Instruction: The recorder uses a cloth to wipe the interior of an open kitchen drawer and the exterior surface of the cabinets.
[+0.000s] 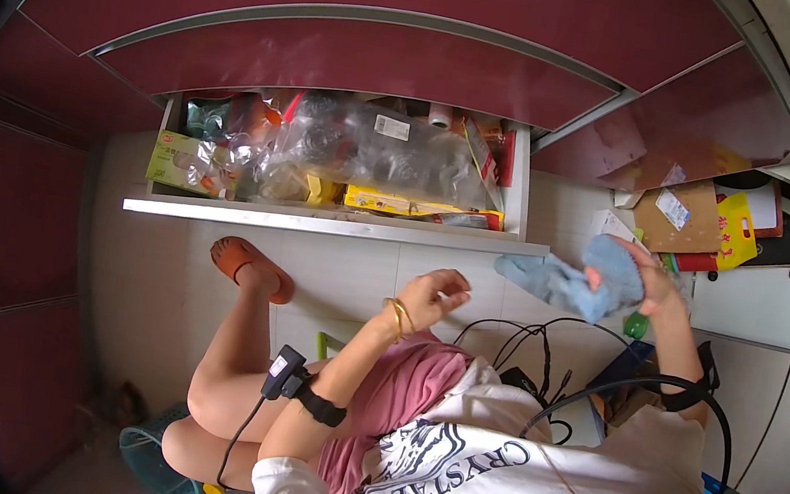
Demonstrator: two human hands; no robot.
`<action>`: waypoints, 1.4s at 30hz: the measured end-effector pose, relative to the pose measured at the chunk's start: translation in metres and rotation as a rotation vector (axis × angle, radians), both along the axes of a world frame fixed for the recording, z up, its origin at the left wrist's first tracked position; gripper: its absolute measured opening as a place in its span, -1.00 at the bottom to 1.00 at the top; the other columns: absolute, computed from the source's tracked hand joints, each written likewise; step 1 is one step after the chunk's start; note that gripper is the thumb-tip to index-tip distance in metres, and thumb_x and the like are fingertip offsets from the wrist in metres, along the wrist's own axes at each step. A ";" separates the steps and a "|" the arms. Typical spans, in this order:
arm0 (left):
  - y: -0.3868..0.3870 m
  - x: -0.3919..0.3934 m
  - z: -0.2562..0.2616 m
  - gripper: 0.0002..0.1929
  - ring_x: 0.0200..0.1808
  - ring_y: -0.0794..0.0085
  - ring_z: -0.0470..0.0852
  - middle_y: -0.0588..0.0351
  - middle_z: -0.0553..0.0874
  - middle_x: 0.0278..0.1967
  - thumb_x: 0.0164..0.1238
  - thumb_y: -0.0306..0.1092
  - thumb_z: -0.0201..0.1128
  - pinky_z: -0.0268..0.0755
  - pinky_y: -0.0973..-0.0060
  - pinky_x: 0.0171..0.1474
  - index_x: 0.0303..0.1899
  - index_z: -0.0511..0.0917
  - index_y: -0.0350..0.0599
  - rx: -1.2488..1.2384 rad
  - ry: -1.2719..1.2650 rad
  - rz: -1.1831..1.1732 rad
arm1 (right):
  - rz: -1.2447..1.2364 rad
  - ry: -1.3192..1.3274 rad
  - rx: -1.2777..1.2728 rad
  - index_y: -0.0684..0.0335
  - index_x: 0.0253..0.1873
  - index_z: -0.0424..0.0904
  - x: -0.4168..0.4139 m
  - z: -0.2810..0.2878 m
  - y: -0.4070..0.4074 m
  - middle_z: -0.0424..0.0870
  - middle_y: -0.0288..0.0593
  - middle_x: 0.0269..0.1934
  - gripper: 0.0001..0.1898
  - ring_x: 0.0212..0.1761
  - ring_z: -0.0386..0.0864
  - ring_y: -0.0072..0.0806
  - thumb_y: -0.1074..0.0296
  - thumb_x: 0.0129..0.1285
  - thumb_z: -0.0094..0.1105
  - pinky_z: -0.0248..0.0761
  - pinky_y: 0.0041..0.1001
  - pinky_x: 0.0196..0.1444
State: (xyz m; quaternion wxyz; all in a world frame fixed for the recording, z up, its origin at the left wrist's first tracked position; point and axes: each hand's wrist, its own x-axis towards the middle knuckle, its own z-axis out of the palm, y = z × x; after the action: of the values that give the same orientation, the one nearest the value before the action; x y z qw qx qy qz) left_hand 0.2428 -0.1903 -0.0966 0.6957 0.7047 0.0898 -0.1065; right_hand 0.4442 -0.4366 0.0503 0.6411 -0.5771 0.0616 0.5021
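My right hand [651,283] holds a light blue cloth [606,277], whose loose end hangs to the left by the right end of the drawer front. My left hand [433,298] is raised with curled fingers below the drawer front, and nothing shows in it. Before me a drawer [337,227] stands pulled out from a dark red cabinet. Inside lie clear plastic bags [392,159], a green printed box [184,160] at the left and a yellow box [408,206] along the front.
Black cables [548,344] run between my body and the right arm. At the right are a cardboard piece [679,219], a yellow bag [738,231] and a green bottle [635,325]. A teal plastic basket [153,456] stands at the lower left, near my legs.
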 end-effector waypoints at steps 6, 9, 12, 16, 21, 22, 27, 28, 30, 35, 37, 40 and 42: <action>-0.030 0.003 0.022 -0.42 0.11 0.17 0.40 -0.04 0.46 0.06 0.02 -0.17 0.37 0.29 0.36 0.08 0.08 0.37 -0.15 0.064 -0.325 -0.037 | 0.032 -0.004 0.227 0.29 0.14 0.31 -0.056 -0.049 0.076 0.52 -0.05 -0.06 -0.65 -0.03 0.49 -0.34 0.35 0.28 -0.15 0.36 -0.40 0.05; -0.039 0.005 0.001 -0.53 -0.04 0.17 0.49 -0.06 0.53 -0.11 0.09 -0.20 0.32 0.32 0.36 0.02 0.01 0.39 -0.15 0.075 -0.336 0.075 | -0.152 0.158 0.351 0.28 0.11 0.33 -0.055 -0.053 0.095 0.53 -0.08 -0.12 -0.64 -0.09 0.49 -0.38 0.24 0.29 -0.15 0.37 -0.43 -0.01; -0.044 0.008 -0.027 -0.80 -0.46 0.46 0.48 0.12 0.52 -0.54 0.24 -0.31 0.16 0.36 0.52 -0.31 -0.17 0.38 -0.10 -0.202 -0.158 0.106 | -0.007 -0.210 0.120 0.29 0.08 0.35 -0.049 -0.062 0.096 0.50 -0.09 -0.11 -0.66 -0.08 0.47 -0.38 0.35 0.20 0.00 0.34 -0.46 0.00; -0.045 0.013 -0.030 -0.74 -0.26 0.60 0.38 0.20 0.45 -0.32 0.28 -0.38 0.14 0.27 0.65 -0.18 -0.04 0.35 -0.15 -0.397 -0.020 0.000 | 0.298 -1.074 -0.297 0.34 -0.17 0.50 -0.023 -0.106 0.075 0.44 -0.15 -0.08 -0.78 -0.15 0.47 -0.38 0.55 0.01 0.11 0.36 -0.49 -0.16; -0.046 0.016 -0.029 -0.46 0.02 0.41 0.40 0.04 0.46 -0.07 0.24 -0.35 0.19 0.27 0.49 0.06 0.24 0.21 -0.07 -0.147 -0.126 0.005 | 0.481 -1.652 -0.610 0.35 -0.35 0.54 -0.015 -0.112 0.076 0.41 -0.18 -0.13 -0.86 -0.20 0.44 -0.30 0.55 -0.08 0.08 0.38 -0.43 -0.27; -0.045 0.017 -0.030 -0.46 0.05 0.39 0.40 0.02 0.46 -0.04 0.24 -0.34 0.19 0.27 0.47 0.08 0.24 0.21 -0.07 -0.238 -0.086 0.005 | 0.483 -1.653 -0.615 0.35 -0.35 0.54 -0.014 -0.121 0.074 0.41 -0.18 -0.13 -0.86 -0.20 0.44 -0.30 0.55 -0.08 0.08 0.38 -0.43 -0.27; -0.028 0.011 -0.044 -0.55 -0.11 0.30 0.55 -0.04 0.54 -0.10 0.21 -0.26 0.20 0.41 0.44 -0.06 0.13 0.35 -0.09 -0.272 0.057 0.007 | 0.844 -1.588 -0.566 0.30 -0.37 0.57 -0.014 -0.131 0.077 0.40 -0.13 -0.12 -0.84 -0.02 0.32 -0.24 0.33 -0.01 0.12 0.29 -0.29 -0.09; -0.023 0.011 -0.046 -0.60 -0.14 0.22 0.57 -0.07 0.56 -0.14 0.21 -0.26 0.18 0.43 0.43 -0.07 0.07 0.39 -0.14 -0.224 0.025 0.029 | 0.825 -1.582 -0.541 0.29 -0.39 0.57 -0.014 -0.130 0.077 0.39 -0.10 -0.10 -0.80 0.02 0.27 -0.21 0.26 0.02 0.13 0.24 -0.26 -0.09; -0.013 0.007 -0.051 -0.60 -0.14 0.17 0.56 -0.10 0.56 -0.13 0.20 -0.27 0.18 0.43 0.41 -0.07 0.06 0.39 -0.16 -0.030 0.042 0.053 | 0.825 -1.607 -0.538 0.29 -0.36 0.57 -0.015 -0.125 0.078 0.40 -0.10 -0.13 -0.79 -0.02 0.31 -0.22 0.25 0.04 0.13 0.25 -0.30 -0.12; -0.011 0.002 -0.065 -0.56 -0.13 0.13 0.55 -0.14 0.52 -0.11 0.12 -0.26 0.26 0.42 0.38 -0.03 0.04 0.42 -0.12 0.207 0.118 0.102 | 0.647 -1.211 -0.534 0.32 -0.25 0.53 -0.017 -0.107 0.076 0.46 -0.14 -0.28 -0.81 -0.17 0.43 -0.29 0.31 0.15 0.08 0.30 -0.43 -0.14; -0.018 0.006 -0.052 -0.53 -0.11 0.02 0.51 -0.16 0.49 -0.10 0.07 -0.25 0.28 0.38 0.33 0.01 0.05 0.41 -0.11 0.232 0.101 0.099 | 0.488 -0.638 -0.238 0.34 -0.17 0.47 -0.024 -0.096 0.068 0.50 -0.24 -0.30 -0.81 -0.23 0.48 -0.42 0.34 0.24 0.00 0.31 -0.49 -0.11; -0.027 0.003 -0.054 -0.48 -0.09 -0.11 0.46 -0.19 0.45 -0.08 0.01 -0.25 0.31 0.33 0.26 0.06 0.06 0.40 -0.10 0.284 0.002 0.148 | -0.075 -0.096 0.112 0.36 -0.15 0.45 -0.046 -0.044 0.087 0.50 -0.29 -0.25 -0.82 -0.19 0.45 -0.58 0.37 0.28 -0.06 0.30 -0.54 -0.08; -0.029 0.002 -0.057 -0.54 -0.11 -0.09 0.49 -0.20 0.50 -0.11 0.00 -0.21 0.30 0.36 0.25 0.00 -0.02 0.45 -0.12 0.413 -0.208 0.231 | -0.097 -0.292 0.096 0.35 -0.14 0.47 -0.038 -0.035 0.093 0.51 -0.29 -0.22 -0.81 -0.21 0.45 -0.61 0.38 0.28 -0.06 0.29 -0.59 -0.09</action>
State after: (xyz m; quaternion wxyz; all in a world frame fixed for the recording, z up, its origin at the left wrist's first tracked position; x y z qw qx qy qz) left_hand 0.2446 -0.2198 -0.1536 0.5503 0.8239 0.1175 0.0676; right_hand 0.4061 -0.3433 0.0150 0.6936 -0.6091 -0.0286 0.3836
